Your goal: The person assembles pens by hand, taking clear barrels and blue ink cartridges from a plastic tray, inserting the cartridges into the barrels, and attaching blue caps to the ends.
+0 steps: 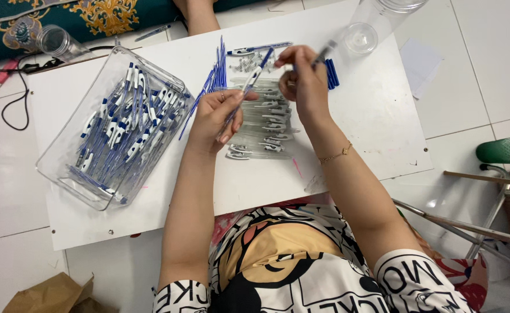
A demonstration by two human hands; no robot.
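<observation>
Pen (pixel 249 87) is being gripped in the left hand (pixel 214 116), its tip being pinched by the right hand (pixel 304 75), above clear pen barrels (pixel 266 124) beside a pen-filled tray (pixel 63 174).

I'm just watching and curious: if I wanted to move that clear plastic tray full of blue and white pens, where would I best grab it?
Probably by the two long side walls of the clear tray, coming down from above with a hand on each. It lies slanted on the white board, is open-topped, and its rim stands clear of the finished pens heaped inside, so the walls are free to grip. One-handed by a corner, it would likely tip.
</observation>
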